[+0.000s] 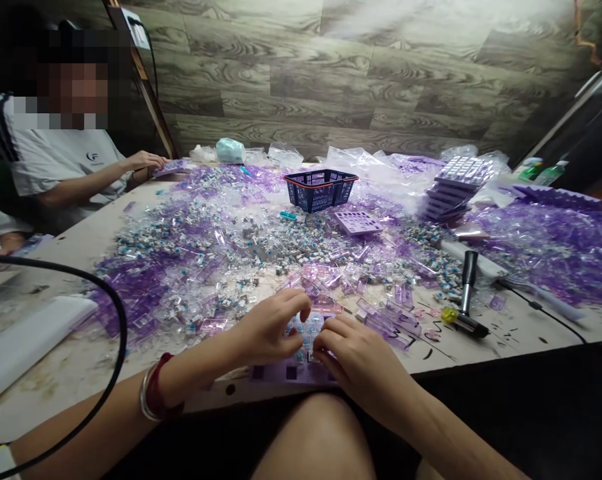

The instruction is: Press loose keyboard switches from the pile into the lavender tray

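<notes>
A purple plate with square holes [275, 373] lies at the table's near edge, below my hands. Clear and bluish small pieces [308, 327] sit on its upper part. Above the plate's left side, my left hand [273, 327] has thumb and forefinger apart in a curve, with no piece visible between them. My right hand [355, 353] is over the plate's right side, its fingers bent and pinched together at the small pieces; what they hold, if anything, is hidden.
Heaps of small grey-blue parts [291, 247] and purple clear pieces [135, 287] cover the table. Behind stand a dark basket [321, 190] and stacked purple plates [445, 193]. A hammer [468, 293] lies right. A black cable [121, 320] loops left. Another person [81, 160] works at left.
</notes>
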The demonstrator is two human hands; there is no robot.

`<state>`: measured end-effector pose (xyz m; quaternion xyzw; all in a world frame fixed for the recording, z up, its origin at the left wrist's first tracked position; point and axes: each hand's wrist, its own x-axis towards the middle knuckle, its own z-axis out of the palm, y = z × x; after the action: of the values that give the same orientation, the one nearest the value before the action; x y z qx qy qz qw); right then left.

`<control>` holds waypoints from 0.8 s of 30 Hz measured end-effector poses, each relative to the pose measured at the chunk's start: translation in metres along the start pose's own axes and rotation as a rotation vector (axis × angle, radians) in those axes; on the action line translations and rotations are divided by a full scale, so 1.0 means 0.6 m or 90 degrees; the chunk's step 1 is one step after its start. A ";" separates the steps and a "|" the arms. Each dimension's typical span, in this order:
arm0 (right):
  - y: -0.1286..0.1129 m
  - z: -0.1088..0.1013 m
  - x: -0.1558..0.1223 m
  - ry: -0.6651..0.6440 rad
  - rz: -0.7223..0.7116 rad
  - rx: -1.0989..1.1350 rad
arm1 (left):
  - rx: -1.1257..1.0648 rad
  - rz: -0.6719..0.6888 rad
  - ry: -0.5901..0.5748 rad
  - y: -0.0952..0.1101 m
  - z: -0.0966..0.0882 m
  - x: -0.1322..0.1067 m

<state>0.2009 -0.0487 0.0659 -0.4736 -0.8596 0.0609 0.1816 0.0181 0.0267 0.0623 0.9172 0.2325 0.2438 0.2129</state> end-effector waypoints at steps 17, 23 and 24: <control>-0.008 0.006 0.004 0.017 -0.101 -0.173 | 0.113 -0.008 -0.018 -0.001 0.010 -0.001; -0.015 0.007 0.008 -0.007 -0.111 -0.203 | 0.118 -0.010 -0.026 0.000 0.009 0.001; -0.016 0.006 0.009 -0.013 -0.111 -0.203 | 0.119 -0.010 -0.026 0.000 0.009 0.000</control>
<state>0.1893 -0.0491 0.0663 -0.4197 -0.8978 -0.0873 0.1004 0.0212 0.0254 0.0579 0.9359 0.2570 0.2006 0.1334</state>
